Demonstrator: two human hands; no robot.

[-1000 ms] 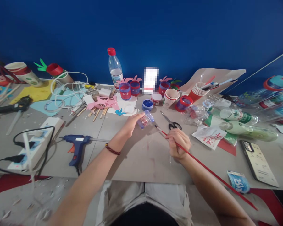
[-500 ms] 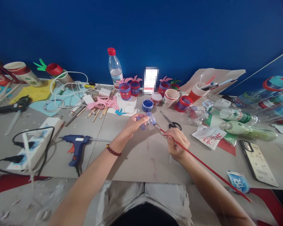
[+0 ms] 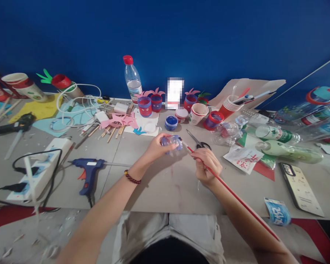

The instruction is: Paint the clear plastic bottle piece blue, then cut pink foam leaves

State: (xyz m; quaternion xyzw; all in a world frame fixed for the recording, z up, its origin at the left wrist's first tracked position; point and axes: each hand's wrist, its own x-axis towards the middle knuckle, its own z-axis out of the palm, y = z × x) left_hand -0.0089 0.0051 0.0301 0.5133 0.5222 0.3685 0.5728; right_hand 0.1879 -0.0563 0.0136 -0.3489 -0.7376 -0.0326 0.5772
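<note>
My left hand (image 3: pixel 157 147) is closed on a small clear plastic piece (image 3: pixel 170 141) streaked with blue paint, holding it above the table. A long red-handled paintbrush (image 3: pixel 236 195) is pinched in my right hand (image 3: pixel 207 165), its dark tip at the right edge of the plastic piece. Just beyond my hands sits an open jar of blue paint (image 3: pixel 171 123). Next to it is a red paint jar (image 3: pixel 182 115) with a pale top. Black-handled scissors (image 3: pixel 200 143) lie beyond my right hand.
On the left are a blue glue gun (image 3: pixel 89 174) and a power strip (image 3: pixel 41 172) with cables. Painted cups (image 3: pixel 145 107), a bottle (image 3: pixel 132 82) and paper cups (image 3: pixel 198 114) stand at the back. Plastic bottles (image 3: pixel 277 135) and a phone (image 3: pixel 301 189) lie on the right.
The plastic piece has turned in my left hand and now lies more sideways. The brush tip has moved up slightly to its upper right edge, and the handle's far end has shifted left.
</note>
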